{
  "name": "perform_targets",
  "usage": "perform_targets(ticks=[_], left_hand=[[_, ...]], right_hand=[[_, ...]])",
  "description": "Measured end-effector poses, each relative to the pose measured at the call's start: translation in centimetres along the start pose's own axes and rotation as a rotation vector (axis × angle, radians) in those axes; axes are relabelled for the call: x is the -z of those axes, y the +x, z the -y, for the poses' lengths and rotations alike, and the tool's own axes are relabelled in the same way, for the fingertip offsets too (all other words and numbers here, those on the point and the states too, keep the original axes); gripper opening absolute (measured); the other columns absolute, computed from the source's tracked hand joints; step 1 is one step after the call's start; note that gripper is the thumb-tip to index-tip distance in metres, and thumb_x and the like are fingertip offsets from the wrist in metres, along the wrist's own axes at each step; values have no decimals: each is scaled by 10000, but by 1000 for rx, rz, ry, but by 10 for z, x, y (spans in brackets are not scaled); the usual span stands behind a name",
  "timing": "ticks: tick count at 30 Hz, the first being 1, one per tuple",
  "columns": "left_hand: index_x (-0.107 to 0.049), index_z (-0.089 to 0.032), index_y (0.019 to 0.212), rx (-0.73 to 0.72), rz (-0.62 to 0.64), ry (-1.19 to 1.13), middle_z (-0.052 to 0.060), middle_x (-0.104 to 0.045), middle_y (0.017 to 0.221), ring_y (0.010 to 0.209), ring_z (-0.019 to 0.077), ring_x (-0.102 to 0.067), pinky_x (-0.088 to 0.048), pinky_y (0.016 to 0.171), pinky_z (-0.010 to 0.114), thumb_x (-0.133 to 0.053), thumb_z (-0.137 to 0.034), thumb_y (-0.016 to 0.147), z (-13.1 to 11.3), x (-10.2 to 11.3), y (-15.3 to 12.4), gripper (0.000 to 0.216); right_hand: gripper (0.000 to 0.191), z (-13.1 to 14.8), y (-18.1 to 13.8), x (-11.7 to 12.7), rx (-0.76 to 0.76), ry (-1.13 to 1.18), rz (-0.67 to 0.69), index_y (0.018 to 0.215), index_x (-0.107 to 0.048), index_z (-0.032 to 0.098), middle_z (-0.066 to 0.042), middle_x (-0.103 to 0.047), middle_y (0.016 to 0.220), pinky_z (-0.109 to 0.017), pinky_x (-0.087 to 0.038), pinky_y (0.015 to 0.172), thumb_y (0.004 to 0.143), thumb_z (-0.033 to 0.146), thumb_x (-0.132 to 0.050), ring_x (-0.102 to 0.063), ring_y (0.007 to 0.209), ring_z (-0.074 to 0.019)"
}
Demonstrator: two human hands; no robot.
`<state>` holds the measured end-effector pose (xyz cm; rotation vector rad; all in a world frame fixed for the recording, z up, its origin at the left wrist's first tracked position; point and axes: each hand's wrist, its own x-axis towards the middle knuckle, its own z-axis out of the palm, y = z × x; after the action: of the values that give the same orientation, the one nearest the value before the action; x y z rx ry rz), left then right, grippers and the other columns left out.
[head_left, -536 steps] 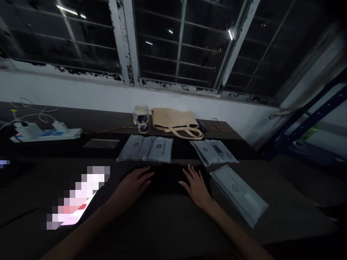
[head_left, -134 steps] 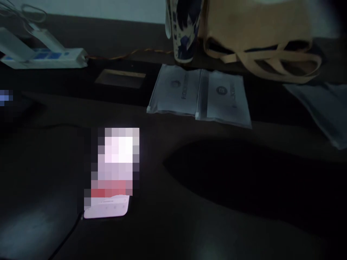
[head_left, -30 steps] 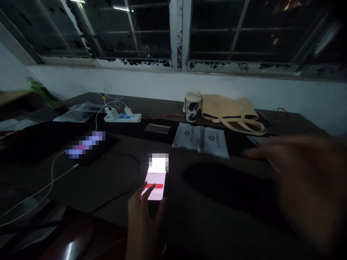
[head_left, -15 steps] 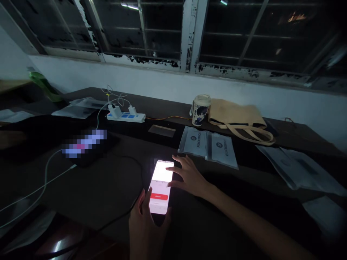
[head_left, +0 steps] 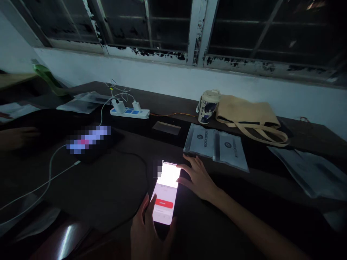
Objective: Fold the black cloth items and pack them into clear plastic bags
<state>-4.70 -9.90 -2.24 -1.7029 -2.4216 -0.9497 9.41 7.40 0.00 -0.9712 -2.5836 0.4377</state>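
- The lit phone [head_left: 166, 193] is lying on the table [head_left: 108, 187], probably light, stiff and slick; its long edges suit gripping.
- The left hand [head_left: 148, 234] is pinching its lower end between thumb and fingers.
- The right hand [head_left: 199, 177] is touching its top corner, fingers spread.

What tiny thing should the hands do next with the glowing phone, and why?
I think the left hand should slide its thumb sideways onto the red button of the phone. That hand grips the phone's lower end with the thumb right beside the button, and the right hand, fingers spread, steadies the top edge.
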Motion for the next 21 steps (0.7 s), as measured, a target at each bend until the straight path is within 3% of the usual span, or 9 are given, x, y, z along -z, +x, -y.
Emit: perform_targets(ticks=[5,12,21], left_hand=[[-378,-169,1300,-30,-8,25,201,-410,1303,1114,351,-495,-498,792,508,-588,-440,776,1,0,0,626],[-394,-173,1284,-43,-2,36,196,-416,1300,1109,346,-500,-506,784,501,-594,-440,774,2,-1,0,608],[-396,-182,1279,-35,-7,47,190,-417,1302,1105,342,-502,-512,777,500,-594,-439,775,1,0,-1,600]], right_hand=[[563,0,-1,1,32,15,-24,1269,-507,252,-135,-377,1415,-565,-187,1095,854,618,-405,-306,1334,-271],[479,5,-5,1,215,39,-28,1094,-632,269,-107,-444,1353,-522,-191,1105,812,628,-485,-360,1301,-240],[566,5,-4,0,117,33,-54,1083,-646,245,-110,-486,1322,-538,-249,1080,769,685,-476,-401,1264,-270]])
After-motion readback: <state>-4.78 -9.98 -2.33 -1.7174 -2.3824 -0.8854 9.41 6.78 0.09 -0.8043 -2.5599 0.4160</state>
